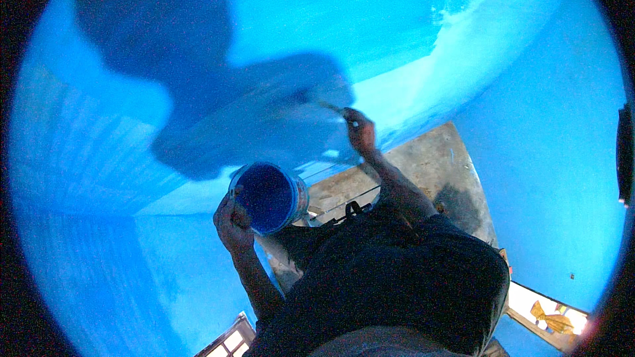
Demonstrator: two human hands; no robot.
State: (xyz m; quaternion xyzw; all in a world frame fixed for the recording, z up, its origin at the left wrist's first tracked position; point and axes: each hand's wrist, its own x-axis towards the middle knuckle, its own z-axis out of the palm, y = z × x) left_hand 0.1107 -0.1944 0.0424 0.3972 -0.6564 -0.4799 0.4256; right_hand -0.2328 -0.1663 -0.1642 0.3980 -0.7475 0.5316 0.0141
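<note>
My left hand grips the rim of a round paint bucket in front of my body. The bucket is tilted so its deep blue inside shows. Further up, my right hand is closed round the handle of a paintbrush, which points to the upper left. The bristle end is blurred against the blue wall, and I cannot tell whether it touches. A dark shadow covers the wall around the brush. Brighter blue lies higher up, with a paler band below it.
A stained grey floor lies below the wall. Another blue wall rises on the right, with a dark object at its edge. A paned window shows at the lower left, and a bright opening at the lower right.
</note>
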